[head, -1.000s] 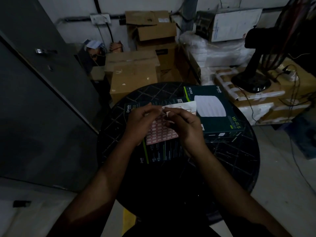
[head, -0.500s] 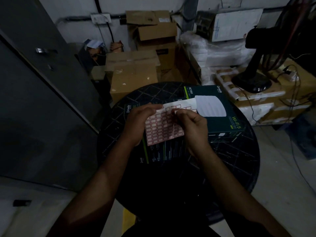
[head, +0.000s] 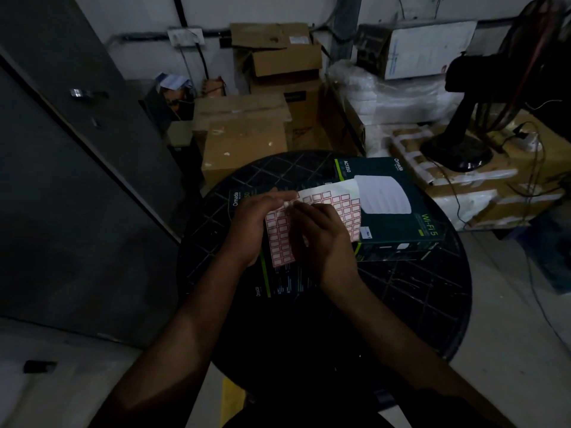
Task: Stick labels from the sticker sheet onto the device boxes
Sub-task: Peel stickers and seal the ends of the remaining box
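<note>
Working over: a round dark table (head: 417, 304) in a dim storeroom, where a person's two bare hands met above the device boxes.
Sticker sheet: the sticker sheet (head: 327, 211), white with rows of red-bordered labels, was held over the middle of the table, its far right corner lying across the right box.
Left hand: the left hand (head: 251, 225) grasped the sheet's left edge, thumb on top near the upper edge.
Right hand: the right hand (head: 321, 239) lay over the sheet's centre, fingertips pinched at a label near the top edge; whether a label had come free could not be told.
Near box: a dark device box (head: 278, 282) lay flat beneath the hands, mostly covered by them and the sheet.
Far box: a second device box (head: 411, 223), printed "Wi-Fi 5", sat to the right and farther off, touching the first, with a small white label (head: 366, 233) at its near left corner.
Behind: brown cardboard cartons (head: 247, 140) stood stacked beyond the table's far edge.
Right: a black pedestal fan (head: 460, 143) stood on taped cartons, cables trailing.
Left: a grey metal door (head: 77, 149) closed off that side.
</note>
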`<action>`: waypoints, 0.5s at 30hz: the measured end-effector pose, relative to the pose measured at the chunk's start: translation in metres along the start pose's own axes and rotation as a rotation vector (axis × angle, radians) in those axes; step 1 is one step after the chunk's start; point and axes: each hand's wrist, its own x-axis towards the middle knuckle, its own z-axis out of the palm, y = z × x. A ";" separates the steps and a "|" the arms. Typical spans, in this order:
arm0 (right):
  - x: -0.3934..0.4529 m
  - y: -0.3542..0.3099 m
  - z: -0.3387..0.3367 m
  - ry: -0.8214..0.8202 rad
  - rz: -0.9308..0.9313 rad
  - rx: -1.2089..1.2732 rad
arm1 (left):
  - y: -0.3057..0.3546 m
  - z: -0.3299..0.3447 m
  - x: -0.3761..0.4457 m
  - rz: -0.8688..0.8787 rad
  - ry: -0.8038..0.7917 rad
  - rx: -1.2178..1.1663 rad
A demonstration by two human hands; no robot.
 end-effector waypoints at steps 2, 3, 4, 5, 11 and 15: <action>-0.001 -0.001 0.000 0.000 -0.042 -0.055 | 0.001 0.000 0.000 -0.004 0.012 -0.018; 0.000 -0.002 -0.001 -0.010 -0.066 -0.088 | 0.001 -0.001 0.000 0.001 0.023 -0.024; 0.000 -0.002 -0.002 -0.032 -0.086 -0.123 | 0.002 -0.002 0.000 0.005 0.032 -0.029; 0.001 -0.003 -0.003 -0.056 -0.098 -0.154 | 0.002 -0.003 0.000 0.011 0.035 -0.032; 0.009 0.004 -0.024 -0.033 0.144 0.135 | 0.002 -0.003 -0.001 0.009 -0.011 -0.019; 0.024 0.027 -0.037 -0.262 0.124 0.191 | -0.007 -0.007 0.001 -0.030 -0.027 0.062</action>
